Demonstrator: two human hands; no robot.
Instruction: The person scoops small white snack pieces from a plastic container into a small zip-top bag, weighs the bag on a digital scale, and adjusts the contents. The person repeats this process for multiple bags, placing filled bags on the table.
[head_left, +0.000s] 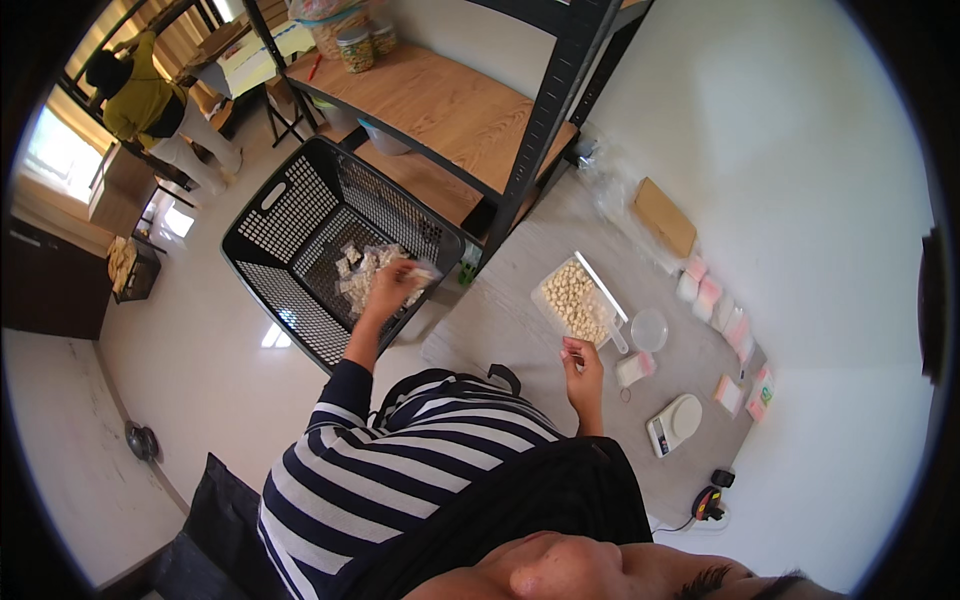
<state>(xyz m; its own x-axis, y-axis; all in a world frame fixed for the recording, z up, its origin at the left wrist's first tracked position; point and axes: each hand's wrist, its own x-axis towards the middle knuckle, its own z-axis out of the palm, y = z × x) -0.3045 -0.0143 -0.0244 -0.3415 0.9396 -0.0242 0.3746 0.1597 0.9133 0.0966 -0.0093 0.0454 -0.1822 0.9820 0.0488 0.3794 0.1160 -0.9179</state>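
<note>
My left hand (390, 289) is over a black plastic basket (262, 232), with a small clear packet (424, 273) in its fingers, blurred by motion. Beneath it, a pile of small clear packets with pale contents (360, 270) lies on the basket floor. My right hand (584, 379) is loosely curled at the near edge of a clear tub of pale puffed pieces (566, 292), and nothing shows between its fingers. A clear plastic scoop (619, 336) rests in the tub. Just right of that hand lies a bundle of small plastic bags (635, 368).
The grey table also holds a round clear lid (649, 330), a white kitchen scale (675, 424), a row of bag bundles (709, 298) and a cardboard box (665, 217). A metal-framed wooden shelf (442, 112) stands behind the basket. Another person (146, 101) stands at the far left.
</note>
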